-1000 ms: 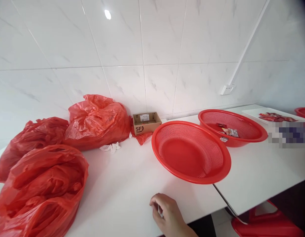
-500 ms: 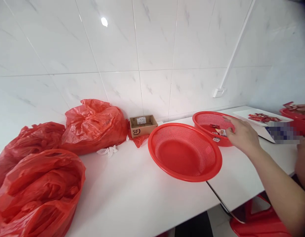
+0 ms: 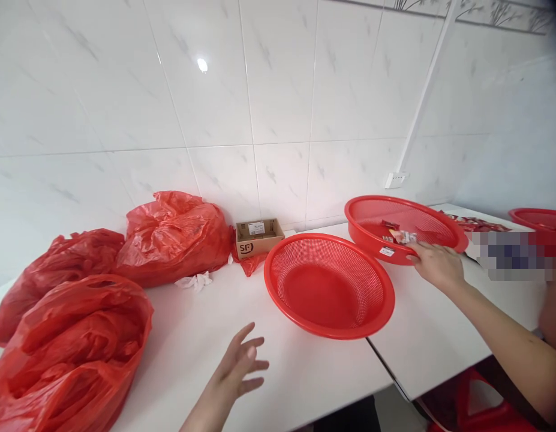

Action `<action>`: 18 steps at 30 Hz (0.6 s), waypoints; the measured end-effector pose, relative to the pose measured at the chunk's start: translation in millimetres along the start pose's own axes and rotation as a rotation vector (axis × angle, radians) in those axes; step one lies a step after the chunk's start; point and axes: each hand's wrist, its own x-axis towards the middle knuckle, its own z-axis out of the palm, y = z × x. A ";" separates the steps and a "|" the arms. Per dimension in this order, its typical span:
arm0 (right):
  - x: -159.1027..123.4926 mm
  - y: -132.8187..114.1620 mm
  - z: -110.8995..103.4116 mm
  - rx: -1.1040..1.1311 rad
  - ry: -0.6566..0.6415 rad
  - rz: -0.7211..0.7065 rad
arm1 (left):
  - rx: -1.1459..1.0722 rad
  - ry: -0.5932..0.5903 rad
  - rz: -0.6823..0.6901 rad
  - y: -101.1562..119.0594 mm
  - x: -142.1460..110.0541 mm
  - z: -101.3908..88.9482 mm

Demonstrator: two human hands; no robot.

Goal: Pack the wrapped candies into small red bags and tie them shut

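My right hand [image 3: 436, 262] reaches out to the right and is closed on the near rim of the far red mesh basket [image 3: 372, 237], which is tipped up off the white table [image 3: 206, 336]. A few small packets [image 3: 397, 235] lie inside it. A second, empty red mesh basket [image 3: 327, 294] sits in front of it, partly over the gap between two tabletops. My left hand [image 3: 242, 365] hovers low over the table's front edge, fingers spread, holding nothing.
Three stuffed red plastic bags [image 3: 66, 354] [image 3: 174, 240] [image 3: 53, 270] fill the left side. A small cardboard box [image 3: 255, 240] and crumpled white paper [image 3: 192, 281] lie by the tiled wall. At the far right are another red basket [image 3: 538, 219], red packets [image 3: 480, 226] and a person's arm [image 3: 554, 312].
My right hand came in and reached the far basket, then took its rim and tipped it up. My left hand went out of view and returned with fingers spread.
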 end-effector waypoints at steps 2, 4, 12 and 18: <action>6.0 -14.5 -20.8 0.010 0.033 -0.067 | -0.213 -0.064 -0.079 13.0 19.8 4.9; 9.3 -40.2 -47.7 0.036 0.073 -0.139 | -0.373 -0.134 -0.094 23.4 44.7 15.4; -6.6 -180.1 -158.0 0.471 0.175 -0.380 | -0.286 -0.398 -0.015 2.4 116.2 117.1; -40.0 -237.8 -173.8 0.753 -0.083 -0.570 | 0.051 -0.636 0.010 -16.4 46.2 93.8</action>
